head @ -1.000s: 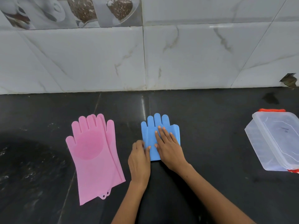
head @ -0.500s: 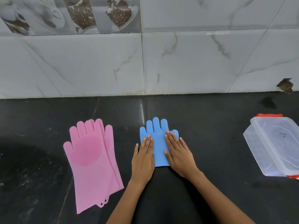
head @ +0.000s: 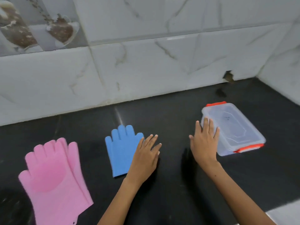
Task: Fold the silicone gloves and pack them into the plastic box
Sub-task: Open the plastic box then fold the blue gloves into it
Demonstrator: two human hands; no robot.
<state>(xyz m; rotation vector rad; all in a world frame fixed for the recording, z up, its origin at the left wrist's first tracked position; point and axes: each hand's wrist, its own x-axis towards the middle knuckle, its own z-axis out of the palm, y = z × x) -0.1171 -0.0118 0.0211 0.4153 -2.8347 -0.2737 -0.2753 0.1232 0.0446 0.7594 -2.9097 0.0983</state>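
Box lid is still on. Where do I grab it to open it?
Probably at an orange clip on a short end of the plastic box, nearest you. The lid lies flat and shut, held by these end latches; lift the near one from below. The right hand already rests against the box's left side.

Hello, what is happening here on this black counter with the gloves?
A person is packing silicone gloves into a box. The blue gloves lie folded short on the black counter, and the left hand rests at their right edge. The right hand reaches to the clear plastic box, its fingers touching the near side. The lid is still on. The pink gloves lie stacked at full length, not yet folded.
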